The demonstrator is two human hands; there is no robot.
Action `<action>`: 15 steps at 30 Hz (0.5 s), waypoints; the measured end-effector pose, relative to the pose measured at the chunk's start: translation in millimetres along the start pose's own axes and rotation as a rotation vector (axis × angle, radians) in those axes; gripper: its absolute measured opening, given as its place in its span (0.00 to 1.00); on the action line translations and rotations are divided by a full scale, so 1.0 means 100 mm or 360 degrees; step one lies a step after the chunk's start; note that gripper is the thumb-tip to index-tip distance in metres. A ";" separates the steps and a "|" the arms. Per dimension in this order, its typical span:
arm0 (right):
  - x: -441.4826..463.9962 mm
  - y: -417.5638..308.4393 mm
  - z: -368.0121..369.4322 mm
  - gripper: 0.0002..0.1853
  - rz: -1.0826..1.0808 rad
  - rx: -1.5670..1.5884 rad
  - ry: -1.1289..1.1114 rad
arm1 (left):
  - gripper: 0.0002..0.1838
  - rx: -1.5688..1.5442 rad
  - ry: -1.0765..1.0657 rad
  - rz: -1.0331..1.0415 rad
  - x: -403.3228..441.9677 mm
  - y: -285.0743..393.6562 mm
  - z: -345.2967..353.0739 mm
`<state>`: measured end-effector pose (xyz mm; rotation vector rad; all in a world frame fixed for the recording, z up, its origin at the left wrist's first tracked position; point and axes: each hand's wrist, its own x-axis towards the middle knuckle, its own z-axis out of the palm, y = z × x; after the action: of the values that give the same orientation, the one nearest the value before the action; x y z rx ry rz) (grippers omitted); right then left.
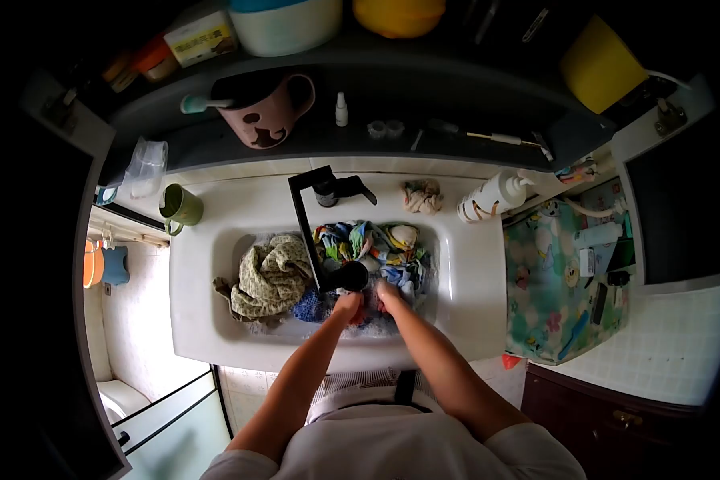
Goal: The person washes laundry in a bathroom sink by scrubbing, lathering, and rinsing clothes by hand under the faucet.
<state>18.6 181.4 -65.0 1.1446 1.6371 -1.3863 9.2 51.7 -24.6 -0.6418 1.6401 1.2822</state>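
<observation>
Both my hands are low in the white sink [472, 320], among wet clothes and suds, just below the black faucet [302, 208]. My left hand [349, 304] touches something reddish; its fingers are mostly hidden. Beside it, my right hand [387, 294] reaches into the wash, fingers hidden too. A blue cloth [308, 306] lies to the left of my left hand. Farther left is a bunched olive patterned cloth [270, 276]. Multicoloured clothes [356, 238] fill the back and right of the basin.
On the sink's rim stand a green mug [182, 208], a crumpled cloth [422, 196] and a white pump bottle [492, 197]. Above runs a dark shelf with a pink mug [266, 112]. At right, a patterned mat [548, 280] holds small items.
</observation>
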 end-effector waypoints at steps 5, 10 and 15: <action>-0.39 0.02 -0.12 0.12 -0.0105 0.0511 -0.0194 | 0.17 -0.0167 -0.0677 -0.0198 -0.11 -0.11 -0.27; -0.99 0.07 -0.01 0.12 -0.0185 0.0770 -0.0647 | 0.16 -0.0042 -0.0138 0.0538 -0.49 -0.25 -0.70; -1.37 -0.14 0.49 0.13 -0.0413 0.0225 -0.0715 | 0.19 -0.0092 0.0027 0.0521 -0.59 -0.14 -1.04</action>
<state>54.7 107.7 56.0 0.6401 1.4089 -1.7963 10.5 -57.8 24.3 -0.4293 1.7789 1.5655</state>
